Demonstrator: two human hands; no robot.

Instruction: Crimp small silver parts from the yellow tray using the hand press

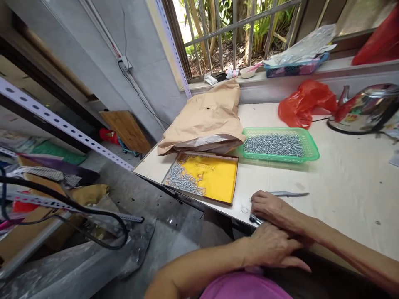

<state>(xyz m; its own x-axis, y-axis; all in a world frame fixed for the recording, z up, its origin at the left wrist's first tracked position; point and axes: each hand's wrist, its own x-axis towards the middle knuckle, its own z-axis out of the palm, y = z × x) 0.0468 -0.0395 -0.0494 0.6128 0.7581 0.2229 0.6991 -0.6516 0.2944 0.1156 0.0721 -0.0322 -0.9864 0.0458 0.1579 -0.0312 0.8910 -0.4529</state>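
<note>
My right hand [269, 207] lies on the pale table [343, 187] near its front edge, fingers curled and pressed together. A small metal part [255, 219] pokes out at its thumb side. My left hand [270, 248] sits just below it at the table edge, and its fingers are tucked under my right wrist, out of sight. A thin metal tool [289, 194] lies on the table just beyond my right hand. A yellow-lined box lid [215, 176] holds a heap of small silver screws [183, 180]. A green basket [311, 149] is full of silver screws.
A brown paper sack [207, 116] lies behind the yellow lid. A red plastic bag [304, 104] and a steel kettle [368, 109] stand at the back right. A barred window [237, 33] has a cluttered sill. Left of the table, perforated metal rails [62, 124] and cables cross the floor.
</note>
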